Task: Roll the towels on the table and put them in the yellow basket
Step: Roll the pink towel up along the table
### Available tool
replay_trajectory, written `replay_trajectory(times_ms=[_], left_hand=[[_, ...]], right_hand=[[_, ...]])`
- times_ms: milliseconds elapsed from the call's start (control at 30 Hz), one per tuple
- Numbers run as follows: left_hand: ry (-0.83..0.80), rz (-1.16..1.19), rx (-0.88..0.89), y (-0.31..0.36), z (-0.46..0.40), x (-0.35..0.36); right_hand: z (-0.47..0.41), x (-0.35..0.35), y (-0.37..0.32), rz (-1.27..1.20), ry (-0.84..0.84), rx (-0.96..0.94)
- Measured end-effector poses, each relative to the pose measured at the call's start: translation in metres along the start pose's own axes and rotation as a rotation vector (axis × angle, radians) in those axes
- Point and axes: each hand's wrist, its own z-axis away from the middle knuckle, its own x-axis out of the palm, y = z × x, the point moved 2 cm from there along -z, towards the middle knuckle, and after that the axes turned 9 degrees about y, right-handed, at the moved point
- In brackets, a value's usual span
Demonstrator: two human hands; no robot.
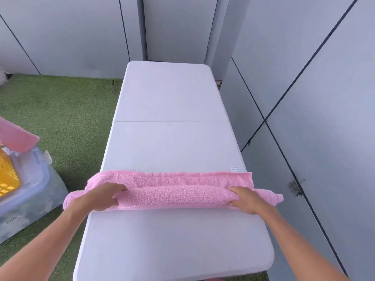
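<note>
- Right now the left hand (101,196) grips the left end of the rolled part of the pink towel (172,196), fingers curled over the top of the roll and thumb tucked under its near side.
- The right hand (246,199) grips the roll's right end the same way, fingers curled over the top and thumb at the near edge.
- Between the two hands the towel forms a thick roll lying crosswise on the white surface (172,240).
- Just beyond the hands, a flat unrolled strip of the same towel lies on the surface, with a small white label (233,168) at its far right corner.
- Outside each hand, the towel's ends stick out past the side edges of the surface.
- Well to the left of the left hand, the yellow basket (8,175) shows at the picture's edge, sitting on a clear plastic bin (34,189) on the green turf (67,118).
- Another pink towel (16,136) rests just above the basket.
- Beyond and to the right of the hands stand grey wall panels (304,78).
</note>
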Motion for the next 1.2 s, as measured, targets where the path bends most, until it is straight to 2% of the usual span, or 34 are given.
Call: replay_trajectory(times_ms=[33, 67, 133, 167, 233, 367, 467, 500, 600, 633, 667, 700, 733, 800, 833, 867, 1000, 1100, 1200], left_hand=[[-0.003, 0.055, 0.001, -0.003, 0.001, -0.001], [0.061, 0.127, -0.008, -0.006, 0.002, 0.000], [0.328, 0.231, -0.021, -0.008, 0.007, 0.005], [0.454, 0.205, -0.028, -0.006, 0.010, 0.009], [0.586, 0.132, -0.044, -0.003, 0.016, 0.018], [0.464, 0.044, 0.004, -0.004, 0.014, 0.033], [0.459, 0.015, -0.031, 0.002, 0.010, 0.024], [0.394, 0.002, -0.044, 0.005, 0.009, 0.018], [-0.013, 0.013, -0.063, 0.000, 0.006, 0.003], [-0.103, 0.069, -0.070, -0.004, 0.007, 0.000], [-0.127, 0.137, -0.072, -0.007, 0.008, 0.001], [-0.095, 0.197, -0.073, -0.012, 0.010, 0.003], [-0.001, 0.250, -0.068, -0.014, 0.012, 0.005], [0.303, 0.275, -0.040, -0.017, 0.017, 0.012], [0.433, 0.241, -0.027, -0.018, 0.021, 0.016], [0.501, 0.203, -0.021, -0.020, 0.025, 0.021], [0.490, 0.092, 0.013, -0.030, 0.038, 0.038], [0.549, 0.085, -0.060, -0.023, 0.038, 0.039], [0.544, 0.034, -0.193, -0.002, 0.034, 0.026]], right_hand=[[-0.002, -0.002, 0.004, -0.080, -0.041, 0.018], [-0.003, -0.003, 0.006, -0.143, -0.005, 0.033], [-0.002, -0.004, 0.006, -0.170, 0.259, 0.018], [-0.001, -0.003, 0.003, -0.158, 0.365, 0.003], [0.003, 0.001, -0.003, -0.127, 0.419, -0.024], [0.004, 0.007, -0.011, 0.038, 0.298, -0.008], [0.004, 0.007, -0.013, 0.137, 0.291, -0.030], [0.004, 0.006, -0.013, 0.157, 0.270, -0.037], [0.007, -0.007, -0.008, 0.035, 0.070, -0.066], [0.008, -0.011, -0.006, -0.022, -0.044, -0.055], [0.008, -0.013, -0.003, -0.071, -0.121, -0.043], [0.009, -0.012, 0.000, -0.113, -0.133, -0.024], [0.010, -0.011, 0.003, -0.145, -0.061, -0.004], [0.012, -0.004, 0.008, -0.118, 0.271, 0.021], [0.015, 0.001, 0.008, -0.108, 0.391, 0.024], [0.018, 0.005, 0.007, -0.105, 0.432, 0.025], [0.028, 0.016, 0.014, 0.047, 0.318, 0.008], [0.027, 0.016, 0.014, 0.067, 0.395, 0.016], [0.019, 0.015, -0.004, 0.100, 0.448, 0.140]])
